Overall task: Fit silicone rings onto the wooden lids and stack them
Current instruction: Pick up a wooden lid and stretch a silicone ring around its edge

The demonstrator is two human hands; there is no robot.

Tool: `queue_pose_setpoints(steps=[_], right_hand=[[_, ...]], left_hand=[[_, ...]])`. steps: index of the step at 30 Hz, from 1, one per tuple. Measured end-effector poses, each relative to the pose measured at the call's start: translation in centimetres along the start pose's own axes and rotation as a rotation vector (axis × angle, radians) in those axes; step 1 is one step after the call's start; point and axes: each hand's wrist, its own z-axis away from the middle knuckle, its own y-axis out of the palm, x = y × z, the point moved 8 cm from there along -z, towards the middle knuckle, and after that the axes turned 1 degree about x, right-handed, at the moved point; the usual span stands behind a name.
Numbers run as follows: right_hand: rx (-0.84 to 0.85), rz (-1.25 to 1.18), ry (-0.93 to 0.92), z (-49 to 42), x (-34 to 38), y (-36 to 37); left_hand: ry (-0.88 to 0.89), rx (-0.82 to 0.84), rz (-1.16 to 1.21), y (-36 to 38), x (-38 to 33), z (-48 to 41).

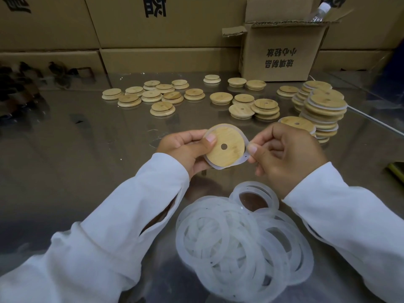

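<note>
My left hand grips a round wooden lid with a small centre hole, thumb pressed on its left face. A translucent silicone ring runs around the lid's rim. My right hand pinches that ring at the lid's right edge between thumb and fingers. A loose pile of silicone rings lies on the table below my hands. Stacks of ringed lids stand at the right. Several bare wooden lids lie scattered across the table behind.
The reflective table runs back to a wall of cardboard boxes. An open box with a clear bottle stands back right. A white cable crosses the right side. Dark objects lie far left.
</note>
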Motion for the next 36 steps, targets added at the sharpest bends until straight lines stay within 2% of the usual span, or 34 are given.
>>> queue_pose_setpoints(steps=[9, 12, 14, 18, 22, 28, 31, 36], right_hand=[[0.018, 0.286, -0.144, 0.4, 1.5, 0.3], [0.019, 0.315, -0.153, 0.5, 1.8, 0.3], [0.006, 0.213, -0.107, 0.4, 1.4, 0.2], [0.043, -0.185, 0.121, 0.2, -0.6, 0.6], [0.048, -0.322, 0.149, 0.2, -1.0, 0.6], [-0.014, -0.296, 0.194, 0.5, -1.6, 0.7], [-0.023, -0.211, 0.252, 0.9, -2.2, 1.2], [-0.023, -0.072, 0.238, 0.6, -2.3, 1.2]], left_hand=[[0.000, 0.008, -0.031, 0.1, 0.0, 0.1], [0.011, 0.021, -0.043, 0.1, 0.0, 0.0], [0.048, 0.034, -0.073, 0.1, -0.4, 0.0], [0.122, 0.067, -0.109, 0.2, -0.8, 0.2], [0.147, 0.075, -0.083, 0.2, -0.8, 0.2], [0.136, 0.049, -0.079, 0.2, -0.6, 0.3], [0.138, 0.016, -0.045, 0.1, -0.7, 0.2], [0.138, 0.018, -0.052, 0.0, -0.7, 0.2]])
